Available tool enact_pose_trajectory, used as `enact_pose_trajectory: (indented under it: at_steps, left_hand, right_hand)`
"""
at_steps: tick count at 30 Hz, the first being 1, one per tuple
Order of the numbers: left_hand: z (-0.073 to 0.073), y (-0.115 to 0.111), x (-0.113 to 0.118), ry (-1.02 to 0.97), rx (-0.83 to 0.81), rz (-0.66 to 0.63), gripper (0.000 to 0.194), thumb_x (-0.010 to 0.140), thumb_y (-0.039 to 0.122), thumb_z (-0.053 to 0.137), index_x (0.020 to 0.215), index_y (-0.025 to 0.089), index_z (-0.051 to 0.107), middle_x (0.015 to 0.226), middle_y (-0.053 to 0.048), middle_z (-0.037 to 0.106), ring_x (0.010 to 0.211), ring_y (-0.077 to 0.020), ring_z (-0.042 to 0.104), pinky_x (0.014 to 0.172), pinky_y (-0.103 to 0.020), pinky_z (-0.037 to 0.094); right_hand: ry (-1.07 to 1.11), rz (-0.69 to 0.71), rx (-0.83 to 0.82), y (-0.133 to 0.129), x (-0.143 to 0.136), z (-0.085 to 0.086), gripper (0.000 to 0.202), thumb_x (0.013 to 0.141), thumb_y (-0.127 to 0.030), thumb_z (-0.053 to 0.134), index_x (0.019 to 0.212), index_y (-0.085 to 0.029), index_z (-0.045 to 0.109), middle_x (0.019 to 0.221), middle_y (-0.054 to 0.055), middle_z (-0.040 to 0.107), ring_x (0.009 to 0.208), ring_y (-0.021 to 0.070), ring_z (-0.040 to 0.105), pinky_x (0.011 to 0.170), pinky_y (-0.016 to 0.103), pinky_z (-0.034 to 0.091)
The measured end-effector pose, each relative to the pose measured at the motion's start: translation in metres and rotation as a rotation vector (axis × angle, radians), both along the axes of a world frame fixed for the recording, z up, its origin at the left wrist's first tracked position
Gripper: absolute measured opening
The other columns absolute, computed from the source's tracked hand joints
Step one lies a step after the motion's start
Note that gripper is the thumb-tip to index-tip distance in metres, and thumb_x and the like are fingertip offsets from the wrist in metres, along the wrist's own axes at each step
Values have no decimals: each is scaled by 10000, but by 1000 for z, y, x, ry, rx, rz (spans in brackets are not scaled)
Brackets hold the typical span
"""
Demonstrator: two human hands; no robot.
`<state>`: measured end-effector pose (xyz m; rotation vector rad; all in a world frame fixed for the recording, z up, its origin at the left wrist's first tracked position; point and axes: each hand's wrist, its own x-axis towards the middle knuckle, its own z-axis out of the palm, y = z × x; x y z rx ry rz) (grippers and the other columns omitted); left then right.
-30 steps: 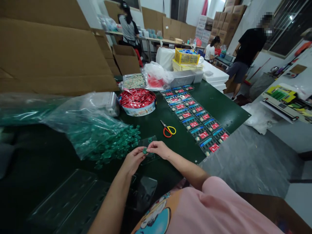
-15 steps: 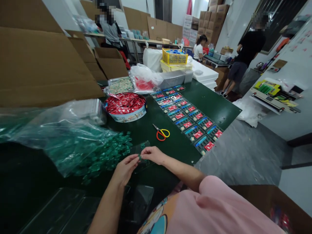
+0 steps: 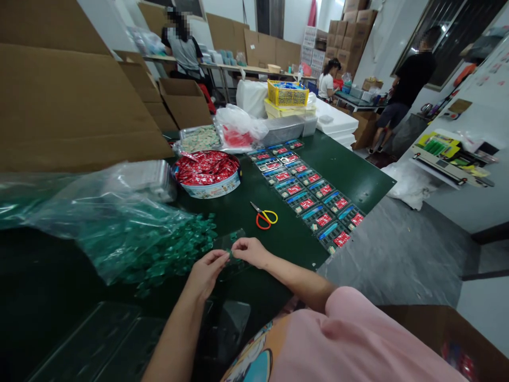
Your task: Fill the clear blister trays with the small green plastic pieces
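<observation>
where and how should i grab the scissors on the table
By the red and yellow handle loops, probably from the person's near side with the right hand: the scissors lie flat, blades pointing away and to the left, loops turned toward the person.

green heap (image 3: 196,233): 1 | scissors (image 3: 260,212): 1 | tin (image 3: 214,190): 1 | yellow basket (image 3: 288,96): 1 | co-workers (image 3: 414,74): 3

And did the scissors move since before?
No. The scissors lie in the same spot near the round tin; only the camera's view shifted.
</observation>
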<state>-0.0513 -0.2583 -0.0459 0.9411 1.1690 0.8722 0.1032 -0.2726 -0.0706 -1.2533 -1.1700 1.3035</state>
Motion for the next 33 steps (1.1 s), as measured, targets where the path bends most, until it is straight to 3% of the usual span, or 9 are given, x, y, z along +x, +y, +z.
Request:
enact_pose_trajectory:
  at_steps: [8,14,19,24,29,33]
  left_hand:
    - [-8,2,7,82,191,145,313,492,370,837,671,166,682,708,-1,653,671,-135,572,625,-220,456]
    - [-4,4,9,-131,27,172,340,434,285,854,630,169,601,634,38,580,597,-93,542,566,-195,452]
    - [-4,0,7,-343,-100,85,351,471,209,852,714,195,600,618,56,562,557,-76,517,513,-175,438]
    - [-7,2,3,-348,-140,82,403,469,211,873,795,207,635,702,34,622,625,-101,579,545,-186,482]
    - [-8,5,0,-303,-110,117,398,448,217,886,775,198,659,733,37,632,669,-95,599,591,-172,505]
    - [-6,3,-1,-281,-113,95,410,440,235,893,784,191,675,745,29,641,681,-100,606,617,-179,513]
  right_hand:
    - [23,-96,18,-2,-2,1,123,707,-283,660,731,-180,598,633,-73,548,573,72,442,581,210,343]
    - [185,-157,43,-2,-7,6,184,667,-286,709,731,-186,569,599,-87,518,548,68,416,564,211,325]
    - [445,-207,-81,1,-11,5,296,570,-284,792,710,-183,552,586,-81,535,539,67,446,540,203,319]
    - [639,-75,-237,1,-8,2,432,494,-333,870,788,-178,595,627,-70,564,569,71,534,524,189,334]
    - [664,112,-320,-2,-3,-2,536,495,-452,895,867,-164,638,641,-42,608,576,68,551,531,180,352]
    - [657,161,-429,-1,-3,-11,581,437,-469,915,827,-153,624,653,-26,635,560,68,556,525,182,344]
